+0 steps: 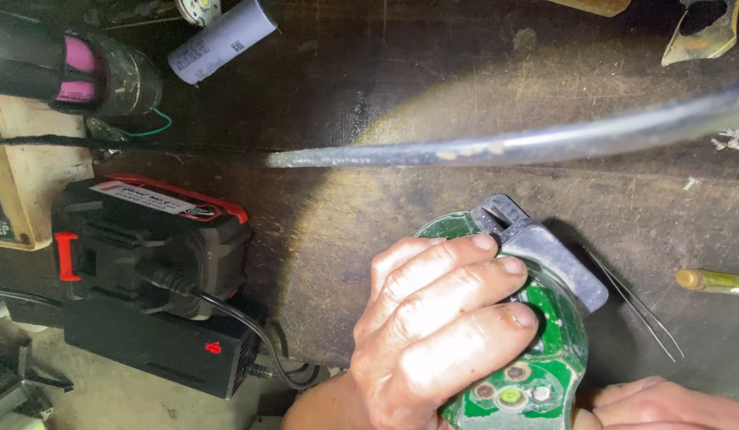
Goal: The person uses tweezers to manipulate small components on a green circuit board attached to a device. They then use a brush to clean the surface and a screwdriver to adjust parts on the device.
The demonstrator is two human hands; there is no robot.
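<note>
A: Left hand point(433, 334) clamped palm-down, fingers curled over green board point(544, 374), near bench point(433, 103) front edge.
B: Right hand point(664, 406)?
A: Beside board, mostly cropped; grip unclear.

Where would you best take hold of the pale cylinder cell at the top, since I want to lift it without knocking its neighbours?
Grip the battery cell across its round body near the middle, coming from above. It lies flat and slanted on the bench, long sides exposed. A dark tool with a pink band lies close on its left, so probably keep fingers off that end.
</note>
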